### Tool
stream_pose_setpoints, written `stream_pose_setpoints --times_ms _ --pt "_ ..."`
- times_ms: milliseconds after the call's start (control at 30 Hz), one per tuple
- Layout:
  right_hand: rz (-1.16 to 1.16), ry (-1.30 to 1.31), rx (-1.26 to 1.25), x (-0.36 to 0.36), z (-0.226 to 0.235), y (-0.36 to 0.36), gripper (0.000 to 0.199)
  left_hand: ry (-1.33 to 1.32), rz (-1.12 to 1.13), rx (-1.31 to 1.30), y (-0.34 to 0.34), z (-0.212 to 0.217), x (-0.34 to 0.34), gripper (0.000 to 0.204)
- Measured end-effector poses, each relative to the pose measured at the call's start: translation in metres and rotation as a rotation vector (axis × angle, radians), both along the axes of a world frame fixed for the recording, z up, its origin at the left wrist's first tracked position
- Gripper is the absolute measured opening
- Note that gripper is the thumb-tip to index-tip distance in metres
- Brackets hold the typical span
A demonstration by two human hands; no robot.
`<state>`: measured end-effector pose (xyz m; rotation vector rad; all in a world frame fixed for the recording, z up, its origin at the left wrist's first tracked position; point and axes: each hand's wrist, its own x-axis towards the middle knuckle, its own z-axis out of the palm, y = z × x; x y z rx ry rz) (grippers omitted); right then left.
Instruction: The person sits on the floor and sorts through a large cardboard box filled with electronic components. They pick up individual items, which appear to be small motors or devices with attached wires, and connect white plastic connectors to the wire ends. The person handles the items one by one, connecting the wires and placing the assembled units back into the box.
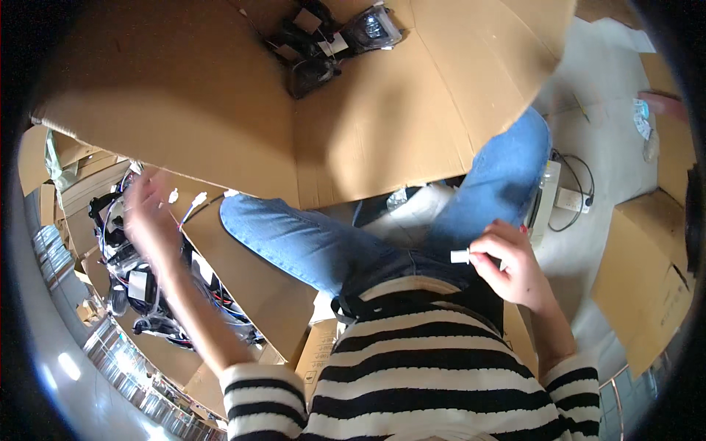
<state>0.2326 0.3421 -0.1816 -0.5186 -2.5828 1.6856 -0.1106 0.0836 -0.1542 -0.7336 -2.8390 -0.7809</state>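
Observation:
My right hand [509,263] is closed over my right thigh, pinching a small white rectangular piece [460,256] between thumb and fingers. My left hand [149,213] reaches to the left and is smeared by motion; whether it holds anything does not show. Under and beside it, an open cardboard box [254,298] contains black parts in clear bags [140,287] with coloured wires. Close to this hand, a white connector [198,198] on dark wires sticks up at the box's edge.
A large open cardboard box [382,132] stands before my knees, with several bagged black parts [312,73] deep inside. On the floor at right are a white power strip [572,200] with a black cable and another cardboard box [640,272]. Shelving [125,360] stands at far left.

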Motion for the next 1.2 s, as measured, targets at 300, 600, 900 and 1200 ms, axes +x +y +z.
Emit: stream_pose_setpoints --times_ms 300,600,900,1200 --pt "0.091 -0.282 -0.221 -0.04 -0.026 0.026 0.009 -0.798 0.242 0.121 0.155 -0.24 -0.155 0.02" --pt "-0.086 -0.559 -0.382 -0.086 -0.061 0.047 0.004 -0.697 0.502 0.167 0.181 -0.417 -0.253 0.046" --pt "-0.046 -0.624 -0.341 -0.1 -0.056 0.046 0.009 -0.125 -0.001 -0.486 0.16 -0.442 -0.254 0.035" --pt "0.083 -0.352 -0.269 -0.085 -0.032 0.03 0.011 -0.376 0.059 0.692 0.163 -0.188 -0.082 0.022"
